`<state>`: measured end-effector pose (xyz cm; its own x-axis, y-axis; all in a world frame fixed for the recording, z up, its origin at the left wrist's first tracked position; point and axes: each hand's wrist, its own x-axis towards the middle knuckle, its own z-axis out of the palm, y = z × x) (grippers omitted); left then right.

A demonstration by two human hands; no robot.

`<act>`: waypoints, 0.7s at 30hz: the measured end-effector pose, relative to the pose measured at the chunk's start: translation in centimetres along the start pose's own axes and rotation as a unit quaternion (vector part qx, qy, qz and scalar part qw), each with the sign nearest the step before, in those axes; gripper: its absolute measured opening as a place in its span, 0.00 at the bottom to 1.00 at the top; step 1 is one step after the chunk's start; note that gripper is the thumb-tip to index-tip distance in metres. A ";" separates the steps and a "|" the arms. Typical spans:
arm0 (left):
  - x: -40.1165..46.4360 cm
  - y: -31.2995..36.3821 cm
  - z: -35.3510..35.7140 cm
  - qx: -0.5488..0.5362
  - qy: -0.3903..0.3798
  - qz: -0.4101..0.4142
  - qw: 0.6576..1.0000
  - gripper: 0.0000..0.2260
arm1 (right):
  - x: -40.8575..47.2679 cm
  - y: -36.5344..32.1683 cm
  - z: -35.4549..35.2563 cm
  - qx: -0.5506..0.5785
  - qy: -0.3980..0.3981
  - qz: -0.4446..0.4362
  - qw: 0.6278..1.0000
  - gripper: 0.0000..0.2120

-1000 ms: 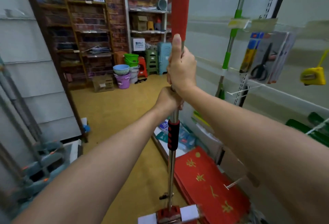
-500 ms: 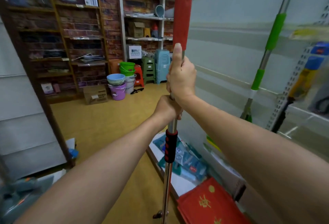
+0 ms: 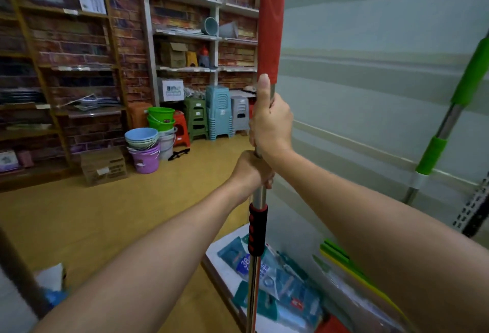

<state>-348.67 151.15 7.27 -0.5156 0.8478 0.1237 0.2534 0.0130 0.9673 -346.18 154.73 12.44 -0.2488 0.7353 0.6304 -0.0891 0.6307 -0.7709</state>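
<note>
I hold the mop pole (image 3: 264,94) upright in the middle of the view, with both hands clenched around its metal shaft. My right hand (image 3: 271,123) is the upper one, thumb lying straight up along the pole just below the red sleeve. My left hand (image 3: 252,171) grips directly under it, touching it, above the black-red collar (image 3: 257,232).

red-sleeved steel mop pole (image 3: 270,28), green buckets (image 3: 161,118), lilac bucket (image 3: 145,159).
</note>
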 end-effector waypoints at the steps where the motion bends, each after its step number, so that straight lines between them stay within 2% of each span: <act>1: 1.5 -0.2 -0.5 -0.007 -0.011 -0.002 1.000 0.16 | 1.0 0.5 1.0 -0.008 0.013 0.001 1.000 0.23; 5: 7.5 -0.5 -2.5 -0.008 -0.069 -0.002 0.998 0.15 | 5.0 2.1 4.3 -0.032 0.069 0.011 0.997 0.22; 7: 10.1 -0.3 -3.1 0.014 -0.100 0.001 0.995 0.15 | 6.9 2.7 5.3 -0.058 0.096 0.023 0.993 0.25; 13: 16.3 0.2 -2.1 0.035 -0.189 0.031 0.981 0.17 | 11.4 5.0 5.7 -0.084 0.167 0.043 0.981 0.28; 17: 19.9 -0.1 -1.1 0.066 -0.227 0.045 0.971 0.19 | 14.2 7.5 5.9 -0.102 0.193 0.046 0.975 0.26; 21: 24.0 0.0 0.2 0.038 -0.235 0.055 0.970 0.19 | 17.5 9.5 5.9 -0.115 0.200 0.050 0.972 0.26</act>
<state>-360.85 171.61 10.19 -0.0557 0.9941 0.0928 0.3550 -0.0671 0.9324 -357.11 172.13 15.63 0.1530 0.8047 0.5737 0.1454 0.5559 -0.8185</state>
